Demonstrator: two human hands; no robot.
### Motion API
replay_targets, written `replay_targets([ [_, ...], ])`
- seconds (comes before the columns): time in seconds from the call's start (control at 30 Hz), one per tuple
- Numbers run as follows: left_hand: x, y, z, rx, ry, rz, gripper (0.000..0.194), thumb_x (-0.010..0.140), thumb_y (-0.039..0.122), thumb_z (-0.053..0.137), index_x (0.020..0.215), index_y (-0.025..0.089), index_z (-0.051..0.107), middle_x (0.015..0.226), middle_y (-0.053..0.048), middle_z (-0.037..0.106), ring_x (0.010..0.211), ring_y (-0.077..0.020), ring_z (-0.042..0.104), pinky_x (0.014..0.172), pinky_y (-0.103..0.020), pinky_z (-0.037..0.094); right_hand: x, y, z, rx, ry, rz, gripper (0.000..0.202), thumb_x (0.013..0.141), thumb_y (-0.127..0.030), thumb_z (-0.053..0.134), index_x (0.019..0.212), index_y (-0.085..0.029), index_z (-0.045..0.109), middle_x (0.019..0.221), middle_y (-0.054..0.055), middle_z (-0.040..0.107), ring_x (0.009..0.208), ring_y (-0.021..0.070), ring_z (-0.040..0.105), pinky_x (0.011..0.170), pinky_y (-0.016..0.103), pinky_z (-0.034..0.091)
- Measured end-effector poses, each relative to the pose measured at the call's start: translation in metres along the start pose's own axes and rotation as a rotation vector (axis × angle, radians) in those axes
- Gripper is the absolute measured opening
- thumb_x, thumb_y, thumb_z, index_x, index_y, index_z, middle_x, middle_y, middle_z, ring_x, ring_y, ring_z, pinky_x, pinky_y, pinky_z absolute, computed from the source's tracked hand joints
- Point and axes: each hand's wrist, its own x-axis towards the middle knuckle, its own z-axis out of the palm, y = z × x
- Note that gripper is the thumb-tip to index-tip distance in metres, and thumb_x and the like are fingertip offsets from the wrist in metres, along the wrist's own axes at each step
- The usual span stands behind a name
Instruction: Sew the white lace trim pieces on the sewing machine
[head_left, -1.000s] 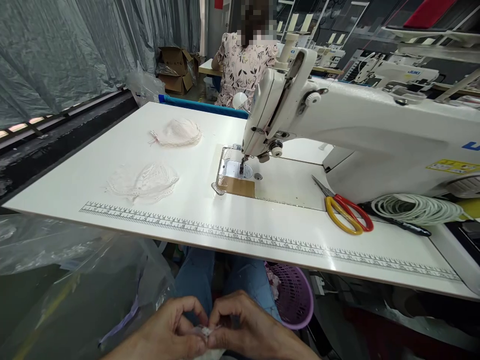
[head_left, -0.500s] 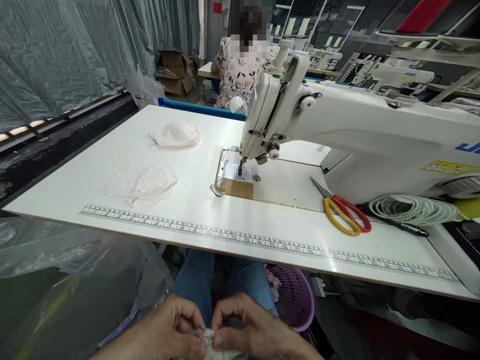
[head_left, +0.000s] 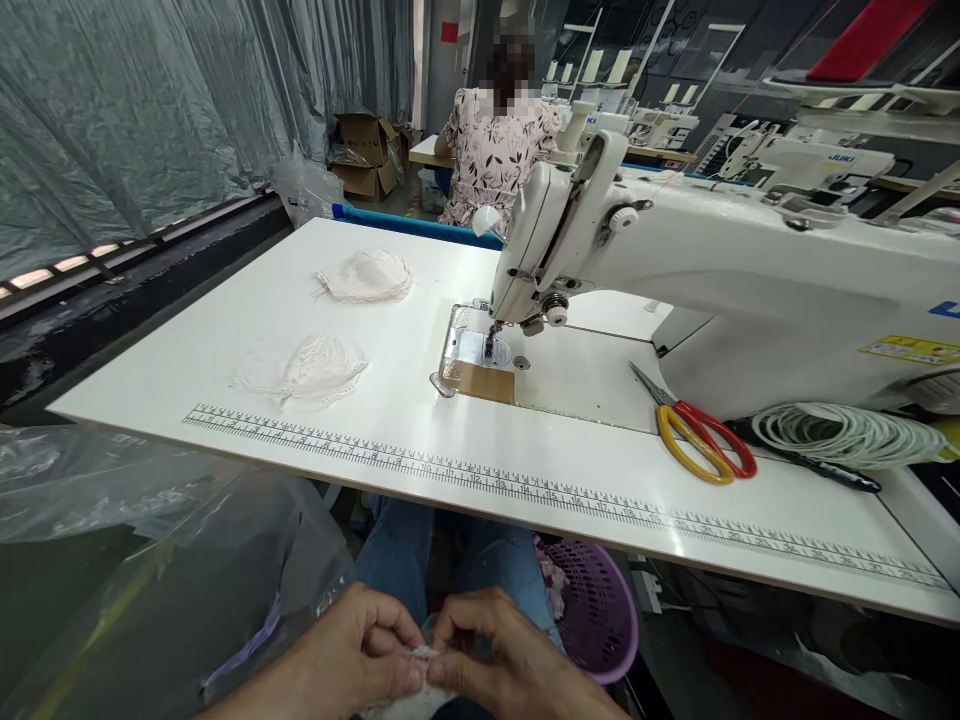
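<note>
Low in the head view, over my lap, my left hand [head_left: 369, 645] and my right hand [head_left: 484, 645] pinch a piece of white lace fabric [head_left: 411, 704] between thumbs and forefingers. The two sets of fingertips nearly meet at its upper edge; the fabric's lower part runs out of view. On the table lie two pale pieces: a white lace one [head_left: 322, 368] near the printed ruler [head_left: 450, 470], and a pinkish-white one [head_left: 369, 276] with loose threads farther back. A white sewing machine [head_left: 675, 235] stands to the right, its presser foot [head_left: 491, 342] above the metal plate.
Scissors [head_left: 697, 440] with red and yellow handles lie beside a coil of pale cord [head_left: 840, 435] on the table's right. Below hangs or stands a purple basket [head_left: 600, 610] with fabric inside. Clear plastic sheeting [head_left: 247, 560] is at left. A person [head_left: 499, 150] sits ahead, facing away.
The view has shifted slightly, so the table and machine appear a little farther right. Both hands keep their pinch; the fabric between them has turned a little.
</note>
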Motion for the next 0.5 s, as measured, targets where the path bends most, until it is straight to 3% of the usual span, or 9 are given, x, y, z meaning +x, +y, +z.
replay_targets([
  [0.13, -0.006, 0.009, -0.002, -0.062, -0.078, -0.027, 0.058, 0.045, 0.062, 0.080, 0.067, 0.010, 0.067, 0.048, 0.005, 0.048, 0.045, -0.0046, 0.032, 0.048, -0.020, 0.023, 0.002, 0.002, -0.001, 0.075, -0.026, -0.055, 0.034, 0.079, -0.049, 0.064, 0.077, -0.015, 0.068, 0.067, 0.000, 0.059, 0.063, 0.0111, 0.051, 0.060, 0.020, 0.038],
  [0.33, -0.015, 0.018, -0.006, -0.197, -0.057, -0.138, 0.049, 0.038, 0.045, 0.090, 0.069, 0.014, 0.066, 0.061, 0.002, 0.060, 0.060, -0.0100, 0.050, 0.060, -0.021, 0.036, 0.004, 0.003, -0.007, 0.341, -0.152, -0.181, 0.047, 0.083, -0.056, 0.055, 0.073, -0.011, 0.065, 0.063, 0.001, 0.056, 0.058, 0.0100, 0.049, 0.057, 0.020, 0.039],
  [0.5, -0.005, 0.002, -0.007, -0.114, -0.102, -0.065, 0.056, 0.044, 0.058, 0.084, 0.069, 0.015, 0.060, 0.053, 0.006, 0.049, 0.051, -0.0061, 0.037, 0.051, -0.020, 0.024, 0.001, 0.012, -0.003, 0.155, -0.096, -0.205, 0.041, 0.082, -0.054, 0.059, 0.080, -0.014, 0.066, 0.065, -0.001, 0.055, 0.060, 0.0096, 0.049, 0.058, 0.018, 0.037],
])
